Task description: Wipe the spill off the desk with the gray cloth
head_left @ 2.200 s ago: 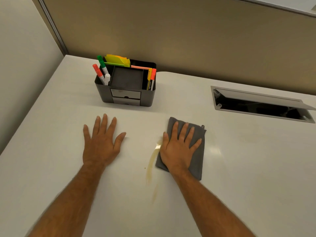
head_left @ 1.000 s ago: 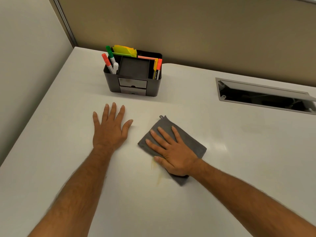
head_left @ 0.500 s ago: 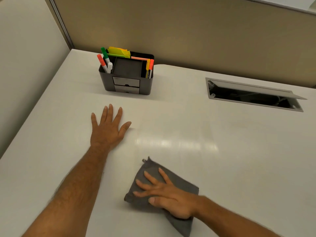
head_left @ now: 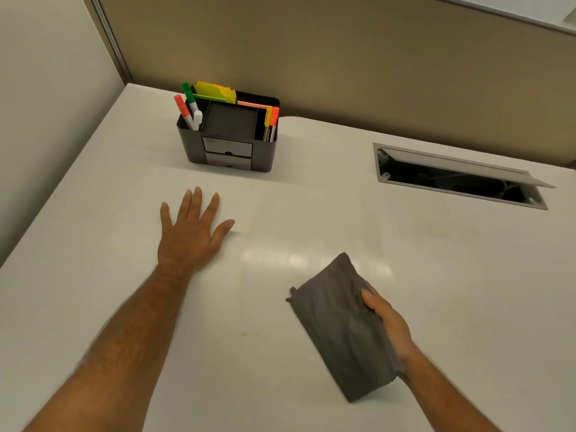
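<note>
- I see the left hand (head_left: pixel 190 232) lying flat on the white desk (head_left: pixel 452 275), palm down, its fingers (head_left: pixel 199 201) spread wide and holding nothing.
- The right hand (head_left: pixel 386 322) grips the gray cloth (head_left: pixel 339 328) along its right edge; only the thumb and the side of the hand show, and the other fingers are hidden behind the fabric.
- The cloth is tipped up on edge, its near lower corner touching or almost touching the desk; I cannot tell which.
- Of the spill, I can make out only a small faint yellowish mark (head_left: pixel 247 333) on the desk between the two forearms, left of the cloth and apart from it.
- A glare patch (head_left: pixel 290 260) sits on the desk just beyond the cloth, so any thin film there is hard to judge.
- At the back stands a dark desk organizer (head_left: pixel 229 151) with markers and sticky notes; the printing on the markers is too small to read.
- To the right, an open cable hatch (head_left: pixel 461 176) is set in the desk; its inside is too dark to make out.
- Both forearms are cut off by the lower edge of the view.
</note>
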A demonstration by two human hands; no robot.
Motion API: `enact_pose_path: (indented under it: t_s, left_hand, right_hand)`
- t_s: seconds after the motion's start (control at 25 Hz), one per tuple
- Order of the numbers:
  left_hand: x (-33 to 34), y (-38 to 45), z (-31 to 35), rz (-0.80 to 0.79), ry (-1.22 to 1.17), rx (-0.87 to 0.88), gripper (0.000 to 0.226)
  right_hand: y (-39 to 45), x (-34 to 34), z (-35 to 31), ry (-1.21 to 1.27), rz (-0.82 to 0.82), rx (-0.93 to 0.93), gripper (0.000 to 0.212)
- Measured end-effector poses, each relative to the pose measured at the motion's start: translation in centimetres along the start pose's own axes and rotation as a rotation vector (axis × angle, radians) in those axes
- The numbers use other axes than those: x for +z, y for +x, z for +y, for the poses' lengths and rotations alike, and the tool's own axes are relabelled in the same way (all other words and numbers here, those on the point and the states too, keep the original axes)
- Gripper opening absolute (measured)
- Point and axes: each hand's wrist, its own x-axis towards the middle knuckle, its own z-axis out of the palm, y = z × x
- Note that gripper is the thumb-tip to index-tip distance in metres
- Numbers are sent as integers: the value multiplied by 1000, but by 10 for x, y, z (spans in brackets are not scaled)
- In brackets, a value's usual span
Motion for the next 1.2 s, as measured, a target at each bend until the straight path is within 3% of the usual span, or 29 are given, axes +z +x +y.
enact_pose_path:
  t_s: [0.2,0.28,0.4,0.64,0.72,1.2]
  left_hand:
    - [2,1,0,3,-6,-1,80]
    - [2,1,0,8,-9,-1,80]
    - [1,1,-1,17,-4,-1,81]
    - [-1,1,1,9,-14,-7,78]
    - [0,1,0,9,-13,-6,77]
    - [1,0,-1,25,12,-5,77]
  right_hand:
    - [3,4,33,-1359,-229,-616,61]
    - [5,10,48,-1658,-250,-733,65]
    - [12,11,49,-1717,-338,-777,67]
    - [15,22,63,-1707,-1014,-1130,59]
    - [17,27,66,-1673,-1130,-1180,58]
    - [37,59,75,-1833,-1100,-1154,59]
